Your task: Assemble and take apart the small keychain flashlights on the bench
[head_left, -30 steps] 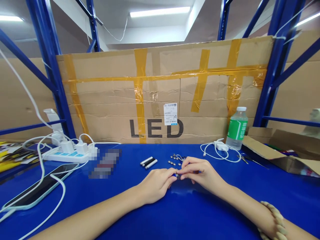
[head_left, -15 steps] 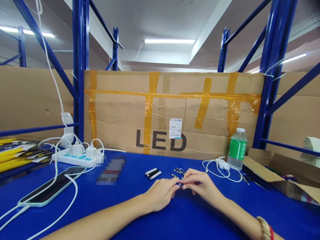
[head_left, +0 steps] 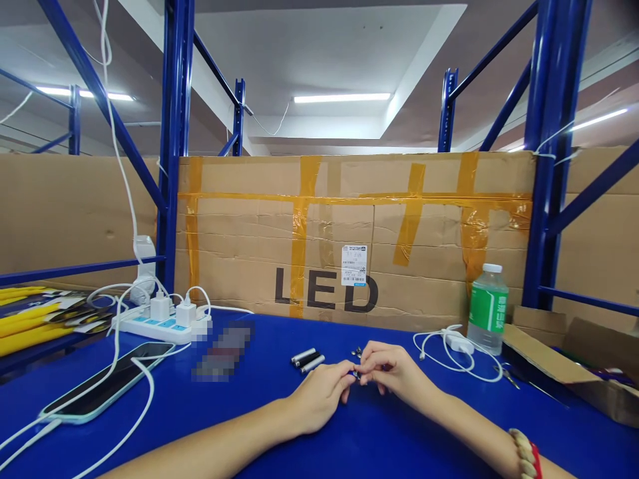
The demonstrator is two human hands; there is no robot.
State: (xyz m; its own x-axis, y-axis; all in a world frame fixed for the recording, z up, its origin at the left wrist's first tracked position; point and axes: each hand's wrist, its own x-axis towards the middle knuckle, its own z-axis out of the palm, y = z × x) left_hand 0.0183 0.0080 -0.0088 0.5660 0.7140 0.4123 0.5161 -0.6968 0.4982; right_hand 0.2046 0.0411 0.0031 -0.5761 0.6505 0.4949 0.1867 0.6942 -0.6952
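Note:
My left hand [head_left: 323, 394] and my right hand [head_left: 391, 366] meet over the blue table, fingertips almost touching. Between them, pinched by thumbs and forefingers, is a small shiny metal part [head_left: 356, 375]; the fingers cover most of it, and its exact kind is too small to tell. Just beyond the fingers lie a few small metal pieces [head_left: 356, 351], partly hidden by my right hand. Close to the left of my left hand rest a few short cylinders [head_left: 306, 360], silver-white and black, side by side.
A power strip [head_left: 150, 326] with white plugs and a phone [head_left: 107, 382] with cables lie left. On the right stand a green-labelled bottle [head_left: 488, 309], a coiled white cable [head_left: 456, 342], scissors [head_left: 509, 378] and an open cardboard box [head_left: 549, 356]. A large cardboard sheet [head_left: 239, 233] closes the back.
The camera view has tilted up slightly, so the surroundings sit lower. Both hands remain together around the small part, with fingers shifted a little; my right hand now covers more of the loose pieces.

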